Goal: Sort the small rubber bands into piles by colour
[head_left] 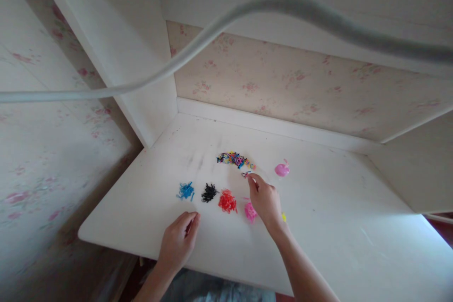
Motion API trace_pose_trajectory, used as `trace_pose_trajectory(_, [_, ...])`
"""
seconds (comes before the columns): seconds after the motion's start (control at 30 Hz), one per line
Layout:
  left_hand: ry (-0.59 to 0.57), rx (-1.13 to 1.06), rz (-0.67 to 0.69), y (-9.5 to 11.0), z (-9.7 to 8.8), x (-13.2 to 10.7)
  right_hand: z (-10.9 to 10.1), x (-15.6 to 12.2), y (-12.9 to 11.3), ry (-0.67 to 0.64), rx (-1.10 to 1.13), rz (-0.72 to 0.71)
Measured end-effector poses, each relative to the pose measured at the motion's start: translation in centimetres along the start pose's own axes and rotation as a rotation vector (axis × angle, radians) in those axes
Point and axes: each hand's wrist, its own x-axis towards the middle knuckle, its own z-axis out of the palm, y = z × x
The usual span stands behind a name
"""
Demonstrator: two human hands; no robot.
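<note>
My right hand (pixel 264 198) pinches a few small rubber bands (pixel 245 175), dark and pinkish, just in front of a mixed multicoloured pile of rubber bands (pixel 233 158). Near the desk's front edge my left hand (pixel 180 238) is curled closed, thumb against fingers; what it holds, if anything, is hidden. Sorted piles lie in a row: blue bands (pixel 186 191), black bands (pixel 209 192), red bands (pixel 227 201) and pink bands (pixel 250 212). The pink pile is partly covered by my right hand. A bit of yellow (pixel 283 217) shows beyond my right wrist.
A small pink object with ear-like tips (pixel 282 168) lies right of the mixed pile. The white desk (pixel 339 226) meets a side panel (pixel 116 33) and a flowered back wall (pixel 255 75). A white cable (pixel 212 33) crosses the upper view, close to the camera.
</note>
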Motion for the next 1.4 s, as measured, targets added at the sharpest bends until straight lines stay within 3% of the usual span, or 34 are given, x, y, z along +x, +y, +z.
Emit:
trace_pose_trajectory(0.23, [0.002, 0.034, 0.051, -0.3, 0.3, -0.1, 0.3, -5.1, 3.5, -0.074, 0.187, -0.010])
trace_pose_trajectory(0.47, [-0.028, 0.026, 0.043, -0.6, 0.4, -0.2, 0.7, -5.9, 4.8, -0.046, 0.247, -0.002])
trace_pose_trajectory(0.8, [-0.113, 0.056, 0.002, 0.3, 0.3, -0.2, 0.4, -8.9, 9.6, 0.127, 0.481, 0.340])
trace_pose_trajectory(0.97, [-0.257, 0.021, 0.049, 2.6, 0.0, 0.6, 1.4, -10.2, 12.2, 0.140, 0.577, 0.499])
trace_pose_trajectory(1.17, [-0.288, 0.101, 0.151, 7.1, 0.2, 3.1, 2.4, -10.8, 12.5, 0.180, 0.688, 0.529])
trace_pose_trajectory(1.3, [-0.333, 0.222, 0.234, 9.4, 1.4, 5.5, 2.7, -11.0, 12.4, 0.166, 0.702, 0.508])
trace_pose_trajectory(1.4, [-0.342, 0.365, 0.217, 10.4, 3.0, 7.6, 2.7, -11.0, 12.4, 0.175, 0.709, 0.504])
